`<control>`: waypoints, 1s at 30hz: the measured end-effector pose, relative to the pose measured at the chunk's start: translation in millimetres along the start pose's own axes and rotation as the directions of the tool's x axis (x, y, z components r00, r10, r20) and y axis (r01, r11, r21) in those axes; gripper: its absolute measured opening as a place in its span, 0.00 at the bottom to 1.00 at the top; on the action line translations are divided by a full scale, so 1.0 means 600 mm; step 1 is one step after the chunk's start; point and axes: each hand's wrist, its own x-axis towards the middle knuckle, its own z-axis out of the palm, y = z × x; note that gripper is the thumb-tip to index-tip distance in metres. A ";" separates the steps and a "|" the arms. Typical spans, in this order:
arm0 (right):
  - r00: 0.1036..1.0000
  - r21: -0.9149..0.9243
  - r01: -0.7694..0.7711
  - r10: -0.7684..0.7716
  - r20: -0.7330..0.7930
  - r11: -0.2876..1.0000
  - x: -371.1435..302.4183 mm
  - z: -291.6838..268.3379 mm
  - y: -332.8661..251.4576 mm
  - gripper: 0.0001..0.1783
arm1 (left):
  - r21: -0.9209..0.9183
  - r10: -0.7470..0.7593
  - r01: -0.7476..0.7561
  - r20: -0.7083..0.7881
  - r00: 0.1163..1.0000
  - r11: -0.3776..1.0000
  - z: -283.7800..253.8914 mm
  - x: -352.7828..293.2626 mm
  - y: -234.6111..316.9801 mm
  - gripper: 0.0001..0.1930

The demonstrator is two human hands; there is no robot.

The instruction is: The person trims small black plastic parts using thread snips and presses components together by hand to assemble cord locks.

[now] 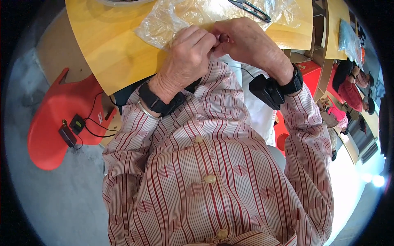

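Observation:
My left hand (189, 55) and my right hand (248, 43) meet at the near edge of the yellow wooden table (117, 53). Both have curled fingers, with the fingertips pinched close together. Whatever they pinch is too small and too covered by the fingers to make out. A crinkled clear plastic bag (158, 26) lies on the tabletop just beyond my left hand. Beyond my right hand, a pair of black thread snips (252, 10) rests on the plastic.
Part of a clear container (125, 2) shows at the table's far left. A red chair (61, 123) stands to the left, with small black devices (67, 135) and cables on it. Further right, people (351, 92) sit near another table (337, 30) holding a bluish plastic bag (348, 41).

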 end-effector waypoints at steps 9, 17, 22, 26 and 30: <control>0.999 -0.048 -0.043 0.042 -0.025 0.998 0.003 0.009 -0.013 0.17 | 0.037 -0.008 0.008 0.012 1.000 0.999 0.003 -0.006 -0.001 0.09; 0.995 -0.004 -0.101 0.101 -0.007 0.995 0.008 0.013 -0.007 0.18 | 0.046 -0.003 0.004 -0.012 1.000 0.999 0.005 -0.009 -0.005 0.08; 0.994 0.097 -0.107 0.110 -0.026 0.990 -0.001 0.009 -0.006 0.18 | 0.030 0.005 -0.005 0.002 1.000 1.000 -0.004 -0.004 -0.002 0.07; 0.994 0.154 -0.078 0.089 -0.069 0.985 -0.020 0.019 -0.002 0.18 | 0.056 0.082 -0.079 -0.042 0.996 0.995 -0.005 -0.005 0.004 0.07; 0.988 0.214 -0.017 0.049 -0.146 0.977 -0.035 0.025 0.001 0.18 | 0.159 0.142 -0.131 -0.061 0.988 0.978 -0.008 -0.008 0.011 0.07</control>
